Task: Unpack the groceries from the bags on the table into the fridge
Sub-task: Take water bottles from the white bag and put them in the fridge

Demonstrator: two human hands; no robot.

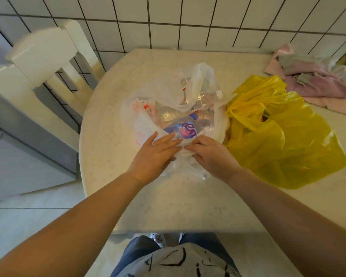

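Note:
A white plastic bag [168, 90] lies open on the table [180, 206], with several clear water bottles inside; one bottle [181, 129] has a blue and pink label. My left hand [154, 156] rests with straight fingers on the bag's near edge, fingertips touching the labelled bottle. My right hand [212, 154] pinches the bag's near rim with curled fingers. A yellow plastic bag [284, 140] lies crumpled right beside the white one, its contents hidden.
A white wooden chair [40, 76] stands at the table's left. A pink and grey cloth [316, 80] lies at the table's far right corner. A tiled wall [188, 23] runs behind the table. No fridge is in view.

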